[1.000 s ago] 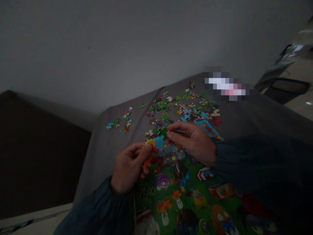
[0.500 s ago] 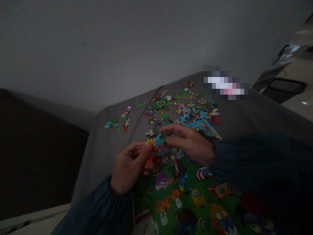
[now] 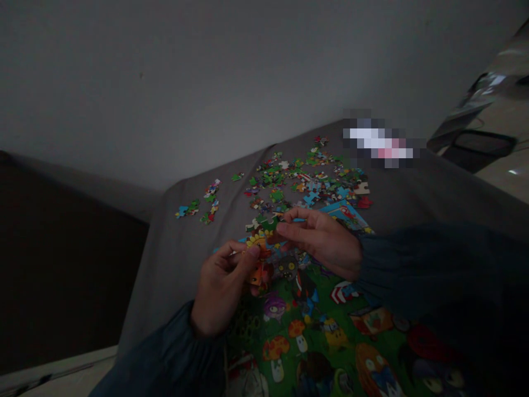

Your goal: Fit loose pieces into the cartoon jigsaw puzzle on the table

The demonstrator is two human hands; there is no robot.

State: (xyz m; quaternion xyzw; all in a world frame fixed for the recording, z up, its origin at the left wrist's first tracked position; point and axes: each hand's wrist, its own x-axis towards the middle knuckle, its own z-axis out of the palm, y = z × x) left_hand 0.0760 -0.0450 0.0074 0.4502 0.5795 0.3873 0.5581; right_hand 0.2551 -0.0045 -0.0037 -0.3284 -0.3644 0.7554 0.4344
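Note:
My left hand (image 3: 225, 281) pinches a yellow-and-orange puzzle piece (image 3: 258, 241) that shows part of a sunflower, thumb on top. More orange printing shows below the thumb; whether it belongs to the same piece I cannot tell. Close by on the right, my right hand (image 3: 320, 240) grips a green puzzle piece (image 3: 270, 224) between thumb and fingers. Whether the two pieces touch is unclear in the dim light. Under both hands lies a large printed puzzle picture (image 3: 289, 314), with mushrooms and zombie figures on green.
Many loose puzzle pieces (image 3: 276, 176) are spread over the grey cloth (image 3: 173, 259) beyond my hands. A small joined group (image 3: 210, 201) lies to the left. A blurred-out object (image 3: 378, 140) rests at the back right, near the wall (image 3: 206, 82).
My left hand has shifted slightly right with its piece. The green piece in my right hand has tilted and moved a little left; the blue patch between the hands no longer shows.

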